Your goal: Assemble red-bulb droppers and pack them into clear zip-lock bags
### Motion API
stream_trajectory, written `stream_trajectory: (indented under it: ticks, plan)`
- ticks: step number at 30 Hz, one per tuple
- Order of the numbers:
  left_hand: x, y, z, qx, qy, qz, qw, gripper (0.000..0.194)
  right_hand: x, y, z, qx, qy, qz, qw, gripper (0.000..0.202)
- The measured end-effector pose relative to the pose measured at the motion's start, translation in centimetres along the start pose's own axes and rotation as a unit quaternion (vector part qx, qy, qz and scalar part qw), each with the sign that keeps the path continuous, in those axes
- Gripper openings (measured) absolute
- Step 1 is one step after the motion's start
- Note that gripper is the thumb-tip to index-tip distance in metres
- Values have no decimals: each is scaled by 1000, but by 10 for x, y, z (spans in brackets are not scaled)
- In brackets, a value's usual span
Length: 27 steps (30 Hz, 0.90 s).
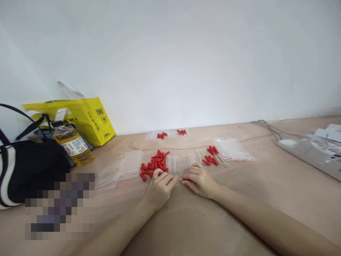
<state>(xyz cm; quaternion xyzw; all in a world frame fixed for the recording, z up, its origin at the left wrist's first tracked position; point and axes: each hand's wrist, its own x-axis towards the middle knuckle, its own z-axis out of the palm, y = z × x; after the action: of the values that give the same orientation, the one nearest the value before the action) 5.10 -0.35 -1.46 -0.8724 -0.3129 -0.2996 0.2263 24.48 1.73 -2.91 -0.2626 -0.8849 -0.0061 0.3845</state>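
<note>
My right hand (198,180) is closed on a red rubber bulb (185,180), which shows between its fingers. Close beside it, my left hand (160,186) has its fingertips pinched together near the end of a thin clear tube (180,177). Beyond both hands lies a row of clear tubes (183,160). A heap of red bulbs (157,163) is just left of the row, partly behind my left hand. At the right, several tubes with red bulbs (213,151) lie together.
Clear plastic bags (130,165) lie at the left, more bags (234,149) at the right. Near the wall is a bag with red bulbs (167,134). A yellow bag (93,119), an oil bottle (76,145) and a black bag (39,169) stand left; a power strip (306,154) lies right.
</note>
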Motion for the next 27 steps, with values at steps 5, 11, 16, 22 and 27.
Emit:
stream_trajectory:
  ticks: [5, 11, 16, 22, 27]
  plan:
    - [4, 0, 0, 23, 21, -36, 999, 19, 1, -3, -2, -32, 32, 18, 999, 11]
    - [5, 0, 1, 12, 25, -10, 1000, 21, 2, -7, -7, -75, 18, 22, 997, 14]
    - [3, 1, 1, -4, 24, 5, 1000, 23, 2, -11, -5, -85, 11, 9, 996, 16]
    - [4, 3, 0, -13, 34, 13, 999, 22, 2, -12, 0, -68, 31, 5, 997, 15]
    - [5, 4, 0, -27, 32, 16, 999, 23, 3, -10, 3, -31, 29, 2, 999, 14]
